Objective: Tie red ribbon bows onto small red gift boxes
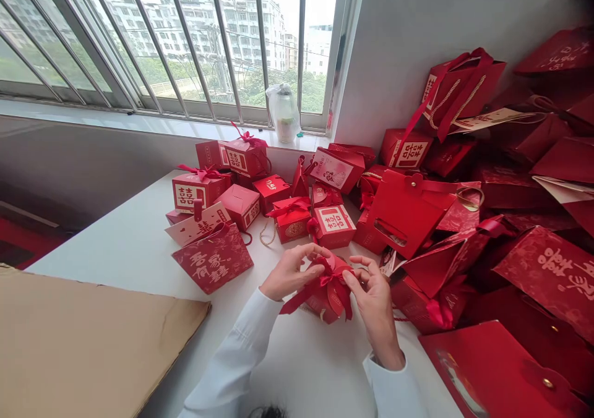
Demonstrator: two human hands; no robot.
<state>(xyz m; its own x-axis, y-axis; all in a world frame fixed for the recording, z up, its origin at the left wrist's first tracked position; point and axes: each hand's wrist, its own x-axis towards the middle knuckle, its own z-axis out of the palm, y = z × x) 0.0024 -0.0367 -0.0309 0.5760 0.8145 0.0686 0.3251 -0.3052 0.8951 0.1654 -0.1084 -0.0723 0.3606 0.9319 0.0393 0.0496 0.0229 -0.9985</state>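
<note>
A small red gift box (325, 294) with a red ribbon bow (335, 280) sits between my two hands above the white table (130, 251). My left hand (291, 272) curls over the box's left top, fingers pinching at the ribbon. My right hand (377, 307) presses against the right side, thumb and fingers closed on the bow. A ribbon tail hangs to the lower left of the box. Both sleeves are white.
Several small red boxes (331, 225) and flat red bags (214, 258) lie behind the hands. A large heap of red gift bags (510, 220) fills the right side. Brown cardboard (78, 337) covers the near left. A plastic-wrapped jar (284, 114) stands on the windowsill.
</note>
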